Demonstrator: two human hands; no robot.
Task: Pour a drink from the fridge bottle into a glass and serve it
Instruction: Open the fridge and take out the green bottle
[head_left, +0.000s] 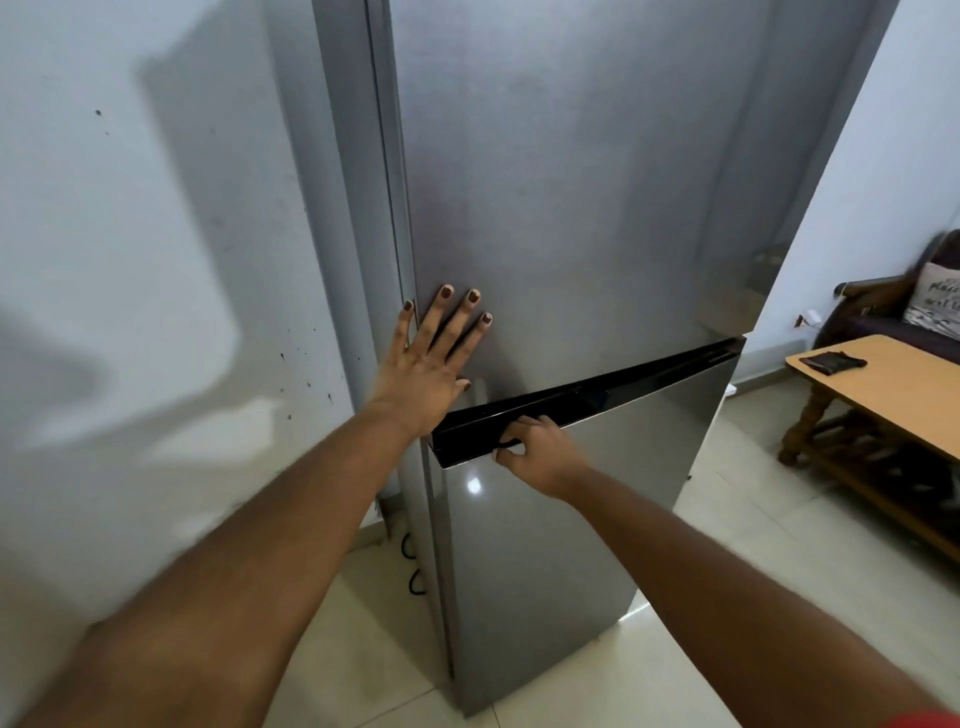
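A tall grey two-door fridge (571, 182) fills the middle of the head view. My left hand (434, 358) lies flat with fingers spread on the upper door, near its left edge. My right hand (535, 449) is curled over the black top edge (597, 397) of the lower door (561, 545), fingers hooked into the handle recess. The lower door's left corner stands slightly out from the upper door. The bottle and the glass are not in view.
A white wall (156, 260) runs close along the fridge's left side. A black cable (413, 571) hangs by the fridge's lower left. A wooden table (893, 395) with a dark object (831, 361) stands right, a sofa with a cushion (935, 301) behind it. Pale floor tiles (727, 597) lie below.
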